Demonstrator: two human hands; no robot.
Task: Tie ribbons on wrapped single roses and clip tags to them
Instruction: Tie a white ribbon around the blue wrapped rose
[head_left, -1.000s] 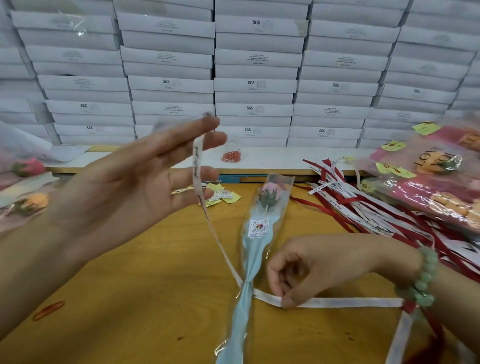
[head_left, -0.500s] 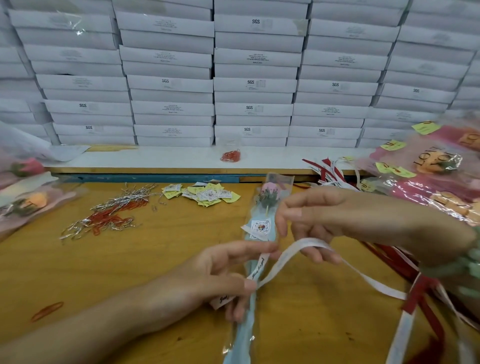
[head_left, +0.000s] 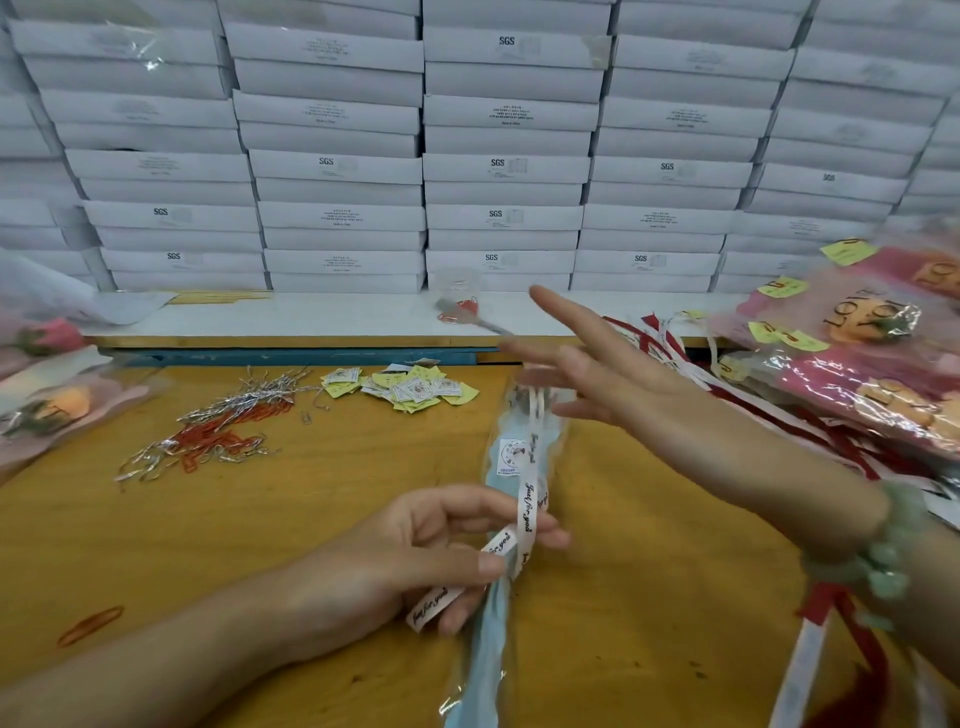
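Right now the fingers (head_left: 470, 564) of the left hand (head_left: 415, 561) are curled. They pinch a white ribbon (head_left: 527, 499) against the wrapped rose (head_left: 488, 639), about halfway down its long blue stem. A short end of ribbon sticks out under the thumb. From that pinch the ribbon goes up along the rose to the right hand (head_left: 613, 379), which is over the top of the rose. Its fingers are straight and spread wide. The ribbon seems to hang from one of them, but the blur hides just how.

I think the knot is not tight yet. If the left pinch lets go, the ribbon may slide down the smooth wrap. If the right hand pulls too hard, the ribbon may slip off those straight fingers, or the thin wrap may crumple.

The rose lies flat on the counter (head_left: 260, 545), in clear shiny wrap with pale blue paper inside and a round sticker. Its flower is hidden behind the right hand. The ribbon says "Just for you". Left of the rose lie small tags (head_left: 410, 387) and a heap of clips (head_left: 223, 436).
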